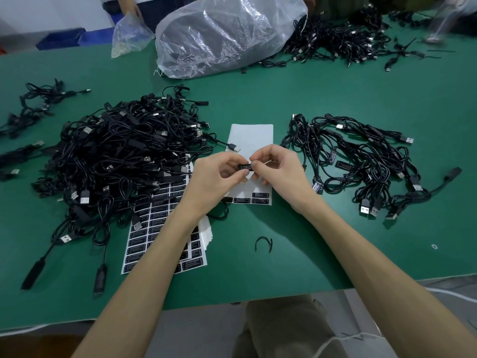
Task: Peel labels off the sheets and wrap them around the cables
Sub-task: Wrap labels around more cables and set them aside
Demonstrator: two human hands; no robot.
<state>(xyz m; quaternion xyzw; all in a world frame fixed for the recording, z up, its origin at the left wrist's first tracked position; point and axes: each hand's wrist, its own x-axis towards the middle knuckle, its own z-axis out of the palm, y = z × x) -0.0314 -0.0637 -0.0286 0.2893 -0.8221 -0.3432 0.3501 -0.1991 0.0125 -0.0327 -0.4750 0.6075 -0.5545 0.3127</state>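
- The label (244,166), a small black strip with white print, sits in the air between your two hands, above the lower half of a white sheet.
- Your left hand (216,179) pinches the label's left end, thumb below and fingers curled over the top.
- Your right hand (280,169) pinches the right end with thumb and forefinger, the other fingers loosely bent (your fingers hide whether a cable runs inside the strip, so I cannot tell).
- The nearly bare sheet (251,136) lies flat under your hands, with only a few black labels left along its near edge.
- A stack of full sheets (154,228) lies under your left forearm, its far end tucked beneath the cables.
- The big heap of cables (124,156) is to your left, black and tangled, with USB plugs sticking out.
- The smaller bunch of cables (361,161) is to your right, several of them carrying black labels.
- A short black tie (263,244) lies curled on the green table (309,254) between your forearms.
- A large clear plastic bag (224,34) slumps at the far edge, with more cables beside it.
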